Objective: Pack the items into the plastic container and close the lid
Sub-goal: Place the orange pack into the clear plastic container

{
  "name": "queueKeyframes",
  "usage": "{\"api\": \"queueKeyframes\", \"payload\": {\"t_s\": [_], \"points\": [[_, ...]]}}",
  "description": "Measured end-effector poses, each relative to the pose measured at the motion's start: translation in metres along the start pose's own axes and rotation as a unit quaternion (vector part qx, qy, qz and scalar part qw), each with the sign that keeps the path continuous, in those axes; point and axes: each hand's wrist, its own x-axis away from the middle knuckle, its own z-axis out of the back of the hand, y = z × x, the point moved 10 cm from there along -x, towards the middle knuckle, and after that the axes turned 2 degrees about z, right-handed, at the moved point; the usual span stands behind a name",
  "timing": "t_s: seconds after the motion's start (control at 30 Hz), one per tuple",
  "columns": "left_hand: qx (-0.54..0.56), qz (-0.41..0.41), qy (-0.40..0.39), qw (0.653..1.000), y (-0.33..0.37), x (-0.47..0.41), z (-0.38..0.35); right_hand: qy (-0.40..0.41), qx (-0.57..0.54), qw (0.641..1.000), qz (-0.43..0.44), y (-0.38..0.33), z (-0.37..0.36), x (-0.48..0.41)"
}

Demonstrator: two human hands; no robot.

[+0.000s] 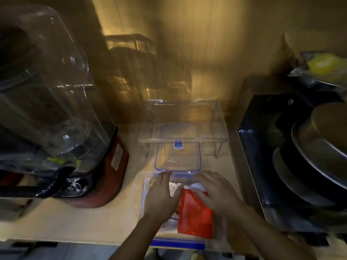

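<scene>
Head view: both hands lay flat with fingers straight, gripping nothing. The left hand [161, 194] pressed white packets [175, 187] and the right hand [216, 192] the red packet [195, 216] inside the plastic container [178, 243], at the worktop's [75, 222] near edge. The lid [177, 158] lay just beyond — long axis pointing away, about equally near both.

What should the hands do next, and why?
Probably the right hand should reach for the lid lying just beyond the container: the red packet and white items already sit inside under it and the left hand, and the lid is off.
</scene>
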Motion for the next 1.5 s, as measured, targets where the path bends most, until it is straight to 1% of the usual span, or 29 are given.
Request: {"api": "queueKeyframes", "payload": {"t_s": [0.03,0.1,0.13,0.17,0.23,0.3,0.33,0.4,0.47,0.57,0.67,0.73,0.8,0.9,0.97,1.13,1.2,1.27,1.3,1.33,1.4,1.43,1.5], "points": [[-0.006,-0.009,0.011,1.0,0.003,0.003,0.001,-0.027,-0.008,1.0,-0.014,0.004,-0.012,0.003],[-0.02,-0.055,0.07,0.996,0.013,0.009,0.009,-0.08,-0.009,0.996,-0.031,0.01,-0.031,0.007],[-0.029,-0.074,0.082,0.994,0.019,0.012,0.008,-0.099,-0.008,0.994,-0.034,0.011,-0.036,0.008],[-0.028,-0.071,0.067,0.995,0.018,0.013,0.003,-0.119,0.013,0.992,-0.034,0.012,-0.043,0.008],[-0.003,-0.004,-0.022,1.0,0.004,0.011,-0.018,-0.147,0.056,0.987,-0.027,0.013,-0.049,0.008],[0.014,0.069,-0.132,0.989,-0.011,0.015,-0.042,-0.169,0.076,0.982,-0.024,0.015,-0.053,0.008],[0.031,0.091,-0.165,0.982,-0.015,0.017,-0.051,-0.18,0.086,0.98,-0.026,0.016,-0.054,0.008],[0.086,0.118,-0.193,0.97,-0.018,0.019,-0.06,-0.196,0.091,0.976,-0.028,0.017,-0.056,0.008],[0.165,0.133,-0.219,0.952,-0.016,0.021,-0.065,-0.211,0.093,0.972,-0.03,0.018,-0.057,0.007],[0.262,0.169,-0.268,0.912,-0.014,0.026,-0.072,-0.215,0.088,0.972,-0.026,0.017,-0.057,0.006],[0.31,0.209,-0.294,0.88,-0.016,0.032,-0.078,-0.212,0.077,0.974,-0.022,0.016,-0.056,0.005],[0.322,0.214,-0.294,0.874,-0.016,0.033,-0.082,-0.213,0.073,0.974,-0.023,0.015,-0.056,0.005],[0.325,0.212,-0.285,0.877,-0.016,0.033,-0.084,-0.21,0.069,0.975,-0.025,0.017,-0.056,0.005],[0.337,0.226,-0.262,0.876,-0.018,0.033,-0.079,-0.193,0.014,0.98,-0.041,0.018,-0.05,0.006],[0.35,0.233,-0.243,0.874,-0.019,0.032,-0.072,-0.168,-0.03,0.984,-0.046,0.017,-0.041,0.007],[0.436,0.23,-0.197,0.847,-0.013,0.032,-0.054,-0.076,-0.078,0.992,-0.063,0.014,-0.014,0.0],[0.465,0.225,-0.18,0.837,-0.01,0.032,-0.046,-0.035,-0.127,0.988,-0.08,0.014,-0.005,-0.003],[0.482,0.226,-0.165,0.831,-0.008,0.035,-0.039,-0.005,-0.211,0.97,-0.118,0.018,-0.002,-0.001],[0.488,0.228,-0.157,0.828,-0.008,0.036,-0.036,0.001,-0.26,0.955,-0.143,0.021,-0.003,0.001],[0.494,0.229,-0.15,0.825,-0.008,0.037,-0.034,0.002,-0.315,0.934,-0.17,0.022,-0.006,0.004],[0.509,0.232,-0.134,0.818,-0.008,0.039,-0.029,-0.002,-0.431,0.878,-0.209,0.021,-0.016,0.009],[0.522,0.241,-0.124,0.809,-0.009,0.04,-0.027,0.0,-0.473,0.852,-0.225,0.02,-0.02,0.011],[0.559,0.264,-0.106,0.779,-0.011,0.043,-0.026,0.007,-0.528,0.812,-0.249,0.021,-0.026,0.012]]}}
